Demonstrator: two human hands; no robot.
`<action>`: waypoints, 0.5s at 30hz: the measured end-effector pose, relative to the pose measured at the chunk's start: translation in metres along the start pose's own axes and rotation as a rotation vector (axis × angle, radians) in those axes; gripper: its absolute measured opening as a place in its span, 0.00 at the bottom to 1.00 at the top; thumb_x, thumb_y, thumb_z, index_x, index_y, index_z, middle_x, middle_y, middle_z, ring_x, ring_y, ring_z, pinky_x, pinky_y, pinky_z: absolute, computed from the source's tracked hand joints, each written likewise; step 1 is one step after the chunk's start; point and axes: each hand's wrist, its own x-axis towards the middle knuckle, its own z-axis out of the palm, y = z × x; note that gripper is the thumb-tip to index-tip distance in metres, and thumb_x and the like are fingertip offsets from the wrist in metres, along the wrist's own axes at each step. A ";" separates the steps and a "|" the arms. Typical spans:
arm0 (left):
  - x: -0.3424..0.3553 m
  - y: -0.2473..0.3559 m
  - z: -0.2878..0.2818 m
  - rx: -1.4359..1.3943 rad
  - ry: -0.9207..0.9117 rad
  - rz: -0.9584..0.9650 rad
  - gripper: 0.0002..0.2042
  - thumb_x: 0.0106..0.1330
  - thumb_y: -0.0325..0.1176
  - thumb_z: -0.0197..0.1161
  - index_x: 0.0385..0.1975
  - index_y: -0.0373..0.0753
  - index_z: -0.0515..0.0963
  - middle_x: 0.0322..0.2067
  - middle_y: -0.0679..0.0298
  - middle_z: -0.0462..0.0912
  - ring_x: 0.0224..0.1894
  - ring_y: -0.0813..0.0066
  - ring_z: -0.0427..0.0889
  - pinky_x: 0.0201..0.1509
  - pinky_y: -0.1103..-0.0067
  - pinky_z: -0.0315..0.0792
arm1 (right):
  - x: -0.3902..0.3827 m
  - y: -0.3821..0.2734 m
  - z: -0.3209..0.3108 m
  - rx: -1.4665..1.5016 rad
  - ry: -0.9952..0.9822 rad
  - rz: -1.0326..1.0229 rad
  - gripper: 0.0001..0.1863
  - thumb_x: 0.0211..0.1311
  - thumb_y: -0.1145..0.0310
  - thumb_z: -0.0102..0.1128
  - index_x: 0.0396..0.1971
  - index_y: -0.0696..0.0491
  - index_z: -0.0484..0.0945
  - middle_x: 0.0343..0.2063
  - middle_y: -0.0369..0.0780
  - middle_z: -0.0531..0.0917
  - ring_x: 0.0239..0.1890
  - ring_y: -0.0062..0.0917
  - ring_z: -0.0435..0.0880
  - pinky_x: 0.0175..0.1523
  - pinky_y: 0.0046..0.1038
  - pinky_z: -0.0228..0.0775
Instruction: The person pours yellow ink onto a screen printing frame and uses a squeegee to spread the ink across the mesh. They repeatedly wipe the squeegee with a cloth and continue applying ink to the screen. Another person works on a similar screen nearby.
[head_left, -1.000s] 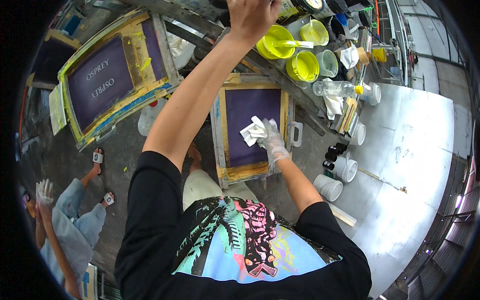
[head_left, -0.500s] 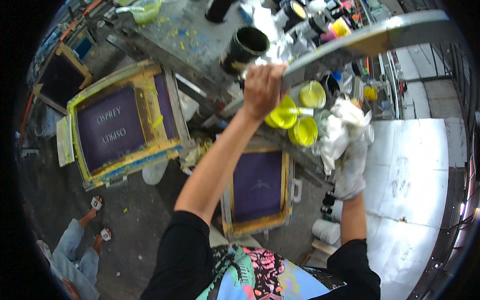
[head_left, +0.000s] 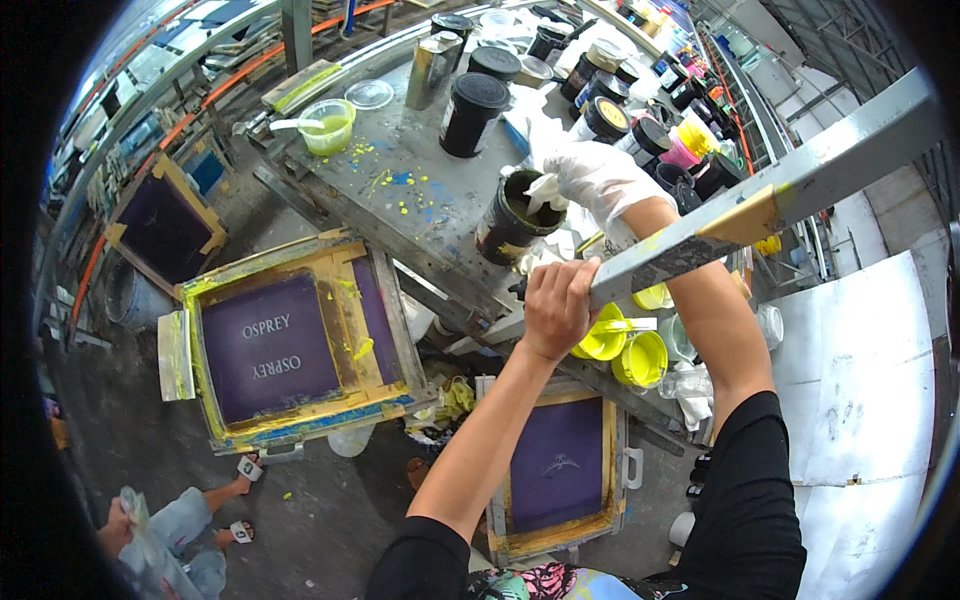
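Closed fingers of my left hand (head_left: pixel 557 312) grip the near end of a long grey metal frame bar (head_left: pixel 850 150) with tan tape on it. Beyond that bar reaches my right hand (head_left: pixel 590 178), inside a thin whitish plastic glove. Crumpled white cloth (head_left: pixel 545 192) shows at its fingers, over the mouth of an open black tub (head_left: pixel 497 238) with dark residue inside. The right fingers are mostly hidden by plastic and cloth. Below the bar stand open cups of yellow ink (head_left: pixel 640 362), one with a pale stirring stick (head_left: pixel 628 325).
Lidded black jars (head_left: pixel 474 115) and a greenish cup (head_left: pixel 327 128) stand on the paint-spotted grey table (head_left: pixel 400 165). Purple mesh screens (head_left: pixel 270 345) in taped frames lean below, one nearer me (head_left: pixel 555 465). A person's legs (head_left: pixel 200 510) are at lower left.
My right hand has moved from beside the yellow cups, up and left across the bar, to the black tub, with the white cloth. My left hand keeps its grip; the view has shifted.
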 end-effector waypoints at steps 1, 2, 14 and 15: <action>0.000 -0.001 -0.003 -0.002 -0.006 -0.007 0.26 0.60 0.35 0.68 0.57 0.35 0.68 0.41 0.57 0.81 0.39 0.59 0.82 0.45 0.64 0.72 | 0.008 -0.011 -0.005 0.012 -0.134 0.074 0.14 0.64 0.65 0.61 0.47 0.52 0.84 0.40 0.46 0.87 0.40 0.35 0.85 0.47 0.32 0.77; -0.001 -0.002 -0.003 -0.006 -0.012 -0.013 0.27 0.60 0.35 0.69 0.57 0.36 0.68 0.41 0.56 0.81 0.39 0.57 0.82 0.44 0.63 0.71 | 0.004 -0.027 -0.005 -0.152 -0.021 -0.039 0.19 0.56 0.53 0.68 0.35 0.56 0.86 0.38 0.48 0.87 0.44 0.34 0.87 0.51 0.37 0.77; -0.002 0.002 0.002 -0.009 -0.028 0.007 0.29 0.55 0.27 0.68 0.59 0.35 0.67 0.41 0.57 0.81 0.39 0.59 0.82 0.44 0.65 0.72 | 0.109 0.061 0.176 -0.492 -0.310 -0.137 0.12 0.65 0.56 0.55 0.35 0.46 0.84 0.39 0.36 0.83 0.43 0.23 0.81 0.52 0.29 0.72; -0.002 0.002 0.001 -0.004 -0.026 0.008 0.29 0.55 0.27 0.68 0.59 0.35 0.67 0.41 0.57 0.81 0.39 0.59 0.82 0.43 0.65 0.72 | 0.110 0.063 0.182 -0.499 -0.327 -0.150 0.12 0.66 0.57 0.54 0.35 0.45 0.84 0.39 0.35 0.83 0.43 0.23 0.81 0.52 0.29 0.71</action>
